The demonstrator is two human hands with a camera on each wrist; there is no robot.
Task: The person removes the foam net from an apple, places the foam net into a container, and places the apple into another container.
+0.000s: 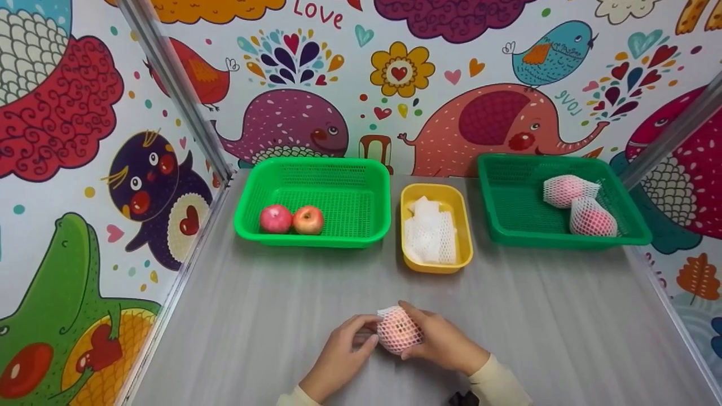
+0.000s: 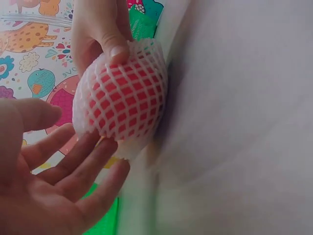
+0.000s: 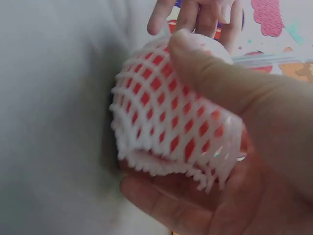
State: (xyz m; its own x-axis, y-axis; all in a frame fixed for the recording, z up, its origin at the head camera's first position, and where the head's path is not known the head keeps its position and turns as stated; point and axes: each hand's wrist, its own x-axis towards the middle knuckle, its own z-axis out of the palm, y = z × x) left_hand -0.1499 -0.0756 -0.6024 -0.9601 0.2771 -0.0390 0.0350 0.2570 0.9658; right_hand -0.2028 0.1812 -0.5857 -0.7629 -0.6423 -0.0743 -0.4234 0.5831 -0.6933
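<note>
Apple (image 1: pixel 399 331) in a white foam net (image 2: pixel 122 98), at the near middle of the grey table (image 1: pixel 254 316), between both hands. Shows red through the mesh, with a loose, ragged net edge on the side toward the right palm. Cannot tell whether fully clear of the tabletop.

Gripped by the right hand (image 1: pixel 443 338), with thumb laid over the mesh and fingers curled round from the other side. Met on the opposite side by the left hand (image 1: pixel 343 347), fingers extended and parted, fingertips right at the net, thumb held apart. Cannot tell how firmly pressed there, if at all. Cream sleeves (image 1: pixel 499 383) at both wrists.

Beyond, on the left, a bright green basket (image 1: pixel 313 241) with two bare apples (image 1: pixel 276 219) side by side in the near left part. In the middle, a yellow tray (image 1: pixel 437 268) holding white foam nets (image 1: pixel 428 231) in a pile. On the right, a dark green basket (image 1: pixel 555 239) with two netted fruits (image 1: pixel 592 218) touching, toward the right end. Behind, walls (image 1: pixel 399 69) printed with cartoon animals and flowers.
</note>
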